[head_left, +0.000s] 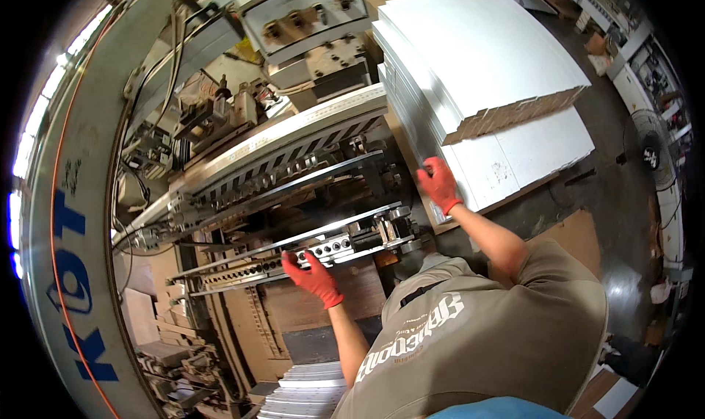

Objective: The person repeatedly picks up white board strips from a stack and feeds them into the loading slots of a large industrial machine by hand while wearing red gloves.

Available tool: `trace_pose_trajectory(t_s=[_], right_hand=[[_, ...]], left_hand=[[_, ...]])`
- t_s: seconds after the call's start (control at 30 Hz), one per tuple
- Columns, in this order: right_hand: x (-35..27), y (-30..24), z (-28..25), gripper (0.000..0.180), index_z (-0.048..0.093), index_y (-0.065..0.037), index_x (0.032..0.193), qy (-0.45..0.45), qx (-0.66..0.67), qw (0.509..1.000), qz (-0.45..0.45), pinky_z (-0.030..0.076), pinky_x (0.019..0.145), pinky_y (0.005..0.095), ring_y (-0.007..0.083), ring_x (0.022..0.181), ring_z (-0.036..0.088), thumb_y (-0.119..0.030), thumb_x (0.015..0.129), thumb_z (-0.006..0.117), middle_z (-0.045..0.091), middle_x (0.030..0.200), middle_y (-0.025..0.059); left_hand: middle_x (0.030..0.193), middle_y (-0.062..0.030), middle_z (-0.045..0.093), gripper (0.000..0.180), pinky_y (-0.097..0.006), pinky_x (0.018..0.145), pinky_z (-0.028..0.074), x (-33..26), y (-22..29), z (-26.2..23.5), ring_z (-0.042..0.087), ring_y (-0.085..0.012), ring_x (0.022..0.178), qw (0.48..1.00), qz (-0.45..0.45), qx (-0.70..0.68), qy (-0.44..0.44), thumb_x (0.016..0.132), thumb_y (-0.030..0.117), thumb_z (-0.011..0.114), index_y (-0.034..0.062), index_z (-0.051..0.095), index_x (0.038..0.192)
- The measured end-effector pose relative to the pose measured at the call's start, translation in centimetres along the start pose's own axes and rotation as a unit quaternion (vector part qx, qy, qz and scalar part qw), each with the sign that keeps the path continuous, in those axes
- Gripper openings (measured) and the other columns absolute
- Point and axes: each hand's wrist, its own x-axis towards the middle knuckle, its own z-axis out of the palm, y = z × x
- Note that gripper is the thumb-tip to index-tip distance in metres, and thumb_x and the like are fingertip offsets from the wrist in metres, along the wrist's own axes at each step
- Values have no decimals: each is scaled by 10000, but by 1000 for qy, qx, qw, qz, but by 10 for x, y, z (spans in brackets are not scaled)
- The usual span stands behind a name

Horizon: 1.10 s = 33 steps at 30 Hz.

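Both my hands wear red gloves. My left hand (311,276) lies flat with fingers spread on a metal rail (323,247) of the large machine, near a bar with round holes. My right hand (438,185) reaches out to the side of a tall stack of white flat sheets (485,66) and presses against the lower front corner of the pile. Whether its fingers grip a sheet is not clear. A strip of brown cardboard (514,114) lies between the upper and lower parts of the stack.
The machine (286,147) with slanted metal rails and a ruler-like bar fills the left and middle. A grey curved guard with blue letters (66,221) stands at far left. More white sheets (308,393) lie below. A fan (650,154) stands at right on the dark floor.
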Motion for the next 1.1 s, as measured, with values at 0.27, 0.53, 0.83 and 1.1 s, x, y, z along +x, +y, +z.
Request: trace_pose_trajectory(t_s=[0.27,0.53,0.83,1.1], right_hand=[[99,137,15,521,503,-114,1132,145,-195,952,186,460,866,463,368,1029,552,-302,709,741,568,1119,163],[139,169,67,469,474,-71,1001,270,-226,898,262,447,842,449,362,985,546,-274,696,768,554,1014,160],[97,172,30,503,529,-62,1126,206,-201,938,194,421,907,434,349,1045,537,-248,720,761,597,1086,147],[-50,147,-82,728,412,-101,1341,-36,-329,903,275,454,900,469,368,1061,562,-207,682,702,561,1191,171]], left_hand=[[1114,-81,658,411,-410,984,337,-31,24,69,587,-251,1050,958,20,276,-74,805,209,664,74,610,1189],[1044,-58,681,378,-384,953,350,-28,18,77,607,-217,1017,954,45,285,-83,814,175,654,69,615,1176],[1001,-35,679,391,-398,916,361,-29,21,75,610,-226,944,951,42,297,-77,807,167,660,88,604,1187],[981,-13,674,340,-400,952,352,-25,25,70,596,-226,957,954,67,285,-58,816,201,644,98,634,1140]])
